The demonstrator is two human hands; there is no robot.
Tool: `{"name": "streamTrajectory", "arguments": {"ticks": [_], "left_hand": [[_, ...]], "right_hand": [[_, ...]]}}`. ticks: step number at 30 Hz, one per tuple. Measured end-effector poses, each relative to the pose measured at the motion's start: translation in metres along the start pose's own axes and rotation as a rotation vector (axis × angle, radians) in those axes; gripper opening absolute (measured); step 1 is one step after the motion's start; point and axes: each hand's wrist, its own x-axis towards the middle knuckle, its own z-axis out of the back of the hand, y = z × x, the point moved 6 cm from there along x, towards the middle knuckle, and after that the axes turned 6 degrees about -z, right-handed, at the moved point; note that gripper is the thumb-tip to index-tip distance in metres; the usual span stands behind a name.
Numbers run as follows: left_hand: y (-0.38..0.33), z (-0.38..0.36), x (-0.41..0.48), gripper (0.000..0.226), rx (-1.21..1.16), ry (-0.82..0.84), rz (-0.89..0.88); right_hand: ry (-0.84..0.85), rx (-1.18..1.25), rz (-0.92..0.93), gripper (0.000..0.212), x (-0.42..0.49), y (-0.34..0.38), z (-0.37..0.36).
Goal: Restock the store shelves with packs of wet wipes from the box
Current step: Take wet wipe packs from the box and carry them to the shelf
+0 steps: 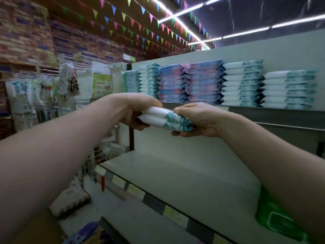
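Two wet-wipe packs (165, 118), seen from the head camera, lie stacked flat, gripped at both ends: left hand (139, 110) curled round the 9 o'clock end, right hand (195, 118) round the 3 o'clock end (probably to keep them squared). Shelf stacks (242, 83) sit at 1 o'clock, well apart.

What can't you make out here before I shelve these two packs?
All in the head view:
held packs: print blurred; ends covered by the left hand and right hand.
green pack: partly hidden by the right forearm.
cardboard box: cut off at the bottom-left corner, contents unseen.
shelf-edge labels: too blurred to read.
top-shelf stacks: motion-blurred, print unreadable.
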Motion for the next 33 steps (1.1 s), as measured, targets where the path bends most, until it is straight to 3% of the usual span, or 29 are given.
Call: {"name": "streamTrajectory", "arguments": {"ticks": [13,33], "left_hand": [[-0.047,0.007,0.014,0.022,-0.089,0.122,-0.118],[-0.23,-0.202,0.047,0.026,-0.136,0.42,-0.297]], "right_hand": [[-0.217,-0.094,0.057,0.009,-0.012,0.044,0.034],[-0.611,-0.184,-0.142,0.018,-0.105,0.013,0.269]]}}
